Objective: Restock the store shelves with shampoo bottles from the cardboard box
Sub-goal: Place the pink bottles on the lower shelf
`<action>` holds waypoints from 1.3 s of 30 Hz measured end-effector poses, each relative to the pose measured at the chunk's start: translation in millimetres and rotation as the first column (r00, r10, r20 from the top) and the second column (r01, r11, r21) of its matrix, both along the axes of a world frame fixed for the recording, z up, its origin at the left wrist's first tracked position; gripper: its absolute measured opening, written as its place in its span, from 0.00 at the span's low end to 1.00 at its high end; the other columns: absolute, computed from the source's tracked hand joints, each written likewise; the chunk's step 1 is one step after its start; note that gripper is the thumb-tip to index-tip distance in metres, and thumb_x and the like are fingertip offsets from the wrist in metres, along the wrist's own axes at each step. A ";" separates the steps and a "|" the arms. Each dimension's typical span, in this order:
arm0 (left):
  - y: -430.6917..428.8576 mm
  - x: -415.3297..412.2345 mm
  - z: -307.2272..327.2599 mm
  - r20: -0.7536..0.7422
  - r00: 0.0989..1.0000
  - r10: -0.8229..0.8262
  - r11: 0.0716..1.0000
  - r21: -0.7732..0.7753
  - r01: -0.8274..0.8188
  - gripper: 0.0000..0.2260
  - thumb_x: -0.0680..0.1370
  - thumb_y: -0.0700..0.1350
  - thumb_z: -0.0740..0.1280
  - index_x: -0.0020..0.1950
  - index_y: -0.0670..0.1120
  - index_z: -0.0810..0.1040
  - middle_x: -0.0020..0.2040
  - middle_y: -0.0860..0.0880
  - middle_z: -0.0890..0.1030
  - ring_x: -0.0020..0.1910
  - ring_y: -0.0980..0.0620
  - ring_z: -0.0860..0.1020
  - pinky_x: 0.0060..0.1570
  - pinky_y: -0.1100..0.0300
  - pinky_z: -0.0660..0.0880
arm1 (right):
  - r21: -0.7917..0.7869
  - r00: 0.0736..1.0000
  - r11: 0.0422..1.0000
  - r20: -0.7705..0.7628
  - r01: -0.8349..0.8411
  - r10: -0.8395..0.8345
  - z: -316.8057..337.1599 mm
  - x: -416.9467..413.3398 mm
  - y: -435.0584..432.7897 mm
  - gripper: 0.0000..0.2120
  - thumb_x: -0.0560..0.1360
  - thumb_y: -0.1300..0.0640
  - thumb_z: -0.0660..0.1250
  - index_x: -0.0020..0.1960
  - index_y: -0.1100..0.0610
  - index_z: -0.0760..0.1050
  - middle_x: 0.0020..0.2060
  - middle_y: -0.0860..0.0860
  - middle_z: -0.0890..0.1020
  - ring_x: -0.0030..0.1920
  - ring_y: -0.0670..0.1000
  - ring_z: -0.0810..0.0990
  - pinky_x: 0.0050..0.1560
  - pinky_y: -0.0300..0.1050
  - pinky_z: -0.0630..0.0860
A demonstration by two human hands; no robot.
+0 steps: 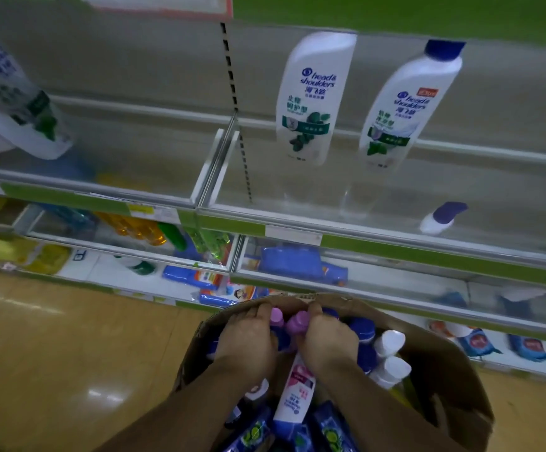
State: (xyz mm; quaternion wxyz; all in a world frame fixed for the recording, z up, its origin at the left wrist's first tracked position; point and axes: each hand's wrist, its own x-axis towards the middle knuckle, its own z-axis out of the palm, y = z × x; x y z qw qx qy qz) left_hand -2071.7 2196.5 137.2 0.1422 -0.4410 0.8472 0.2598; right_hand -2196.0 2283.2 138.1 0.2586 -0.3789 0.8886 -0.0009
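A brown cardboard box (441,363) full of shampoo bottles sits low in front of me. Both hands are inside it. My left hand (248,340) is closed around a bottle with a pink-purple cap (277,316). My right hand (328,339) grips a white bottle with a pink-purple cap (297,321), whose body (294,399) hangs below the hand. On the upper shelf (395,236) stand two white Head & Shoulders bottles, one with a white cap (314,99) and one with a blue cap (405,109). A small bottle with a purple cap (442,216) lies at the shelf's front.
Another white bottle (13,102) stands on the upper shelf at far left. White-capped bottles (390,357) and blue packs fill the box. Lower shelves hold orange, green and blue products (301,261). A clear divider (212,168) splits the upper shelf. Tan floor (69,353) lies to the left.
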 end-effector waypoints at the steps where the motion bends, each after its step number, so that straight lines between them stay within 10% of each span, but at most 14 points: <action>1: 0.8 -1.5 -1.9 0.011 1.000 0.003 1.000 -0.014 -0.003 0.21 0.79 0.51 0.62 0.72 0.54 0.65 0.68 0.49 0.76 0.68 0.48 0.72 0.71 0.48 0.69 | 0.009 0.999 0.999 -0.023 -0.034 0.034 -0.3 1.9 -1.2 0.19 0.78 0.48 0.62 0.67 0.50 0.65 0.51 0.52 0.82 0.50 0.57 0.83 0.38 0.47 0.73; 12: 12.3 -22.2 -14.8 0.168 0.986 0.000 0.989 -0.147 0.025 0.22 0.78 0.61 0.54 0.68 0.54 0.71 0.66 0.51 0.76 0.68 0.47 0.69 0.64 0.43 0.63 | 0.124 0.974 0.966 0.027 -0.225 0.224 -4.9 9.2 -1.8 0.10 0.82 0.57 0.55 0.61 0.51 0.71 0.53 0.52 0.83 0.52 0.57 0.83 0.38 0.47 0.71; 25: -0.4 -66.8 -12.0 0.353 0.935 -0.044 0.995 -0.070 0.073 0.02 0.80 0.44 0.63 0.48 0.49 0.73 0.41 0.48 0.77 0.44 0.48 0.79 0.40 0.54 0.71 | -0.065 0.987 0.992 0.114 -0.107 0.114 24.5 -9.0 41.9 0.22 0.78 0.42 0.59 0.71 0.40 0.65 0.62 0.47 0.77 0.62 0.52 0.77 0.60 0.45 0.72; 30: 1.5 -66.0 -20.2 0.255 0.967 -0.005 0.997 -0.070 0.024 0.07 0.80 0.49 0.63 0.50 0.50 0.80 0.47 0.50 0.83 0.43 0.50 0.80 0.41 0.56 0.73 | -0.135 0.991 0.991 0.128 -0.020 0.038 48.0 -14.4 58.8 0.25 0.74 0.40 0.63 0.71 0.34 0.65 0.66 0.44 0.70 0.68 0.46 0.70 0.67 0.38 0.66; 34: 0.1 -48.2 -3.0 0.082 0.997 -0.014 0.999 0.053 0.009 0.11 0.76 0.59 0.65 0.48 0.53 0.80 0.45 0.53 0.82 0.45 0.53 0.80 0.49 0.56 0.77 | -0.221 0.978 0.966 0.186 0.135 -0.095 73.6 -16.5 65.2 0.08 0.68 0.38 0.63 0.45 0.31 0.65 0.49 0.41 0.76 0.58 0.45 0.77 0.60 0.43 0.73; 39: 1.4 -30.7 66.6 -0.082 0.994 -0.078 0.997 -0.001 0.078 0.22 0.72 0.68 0.62 0.54 0.54 0.80 0.51 0.54 0.84 0.52 0.52 0.82 0.51 0.58 0.76 | -0.267 0.983 0.958 0.176 0.108 -0.061 117.5 -27.9 62.7 0.18 0.67 0.41 0.70 0.52 0.31 0.65 0.54 0.40 0.81 0.55 0.42 0.80 0.53 0.34 0.74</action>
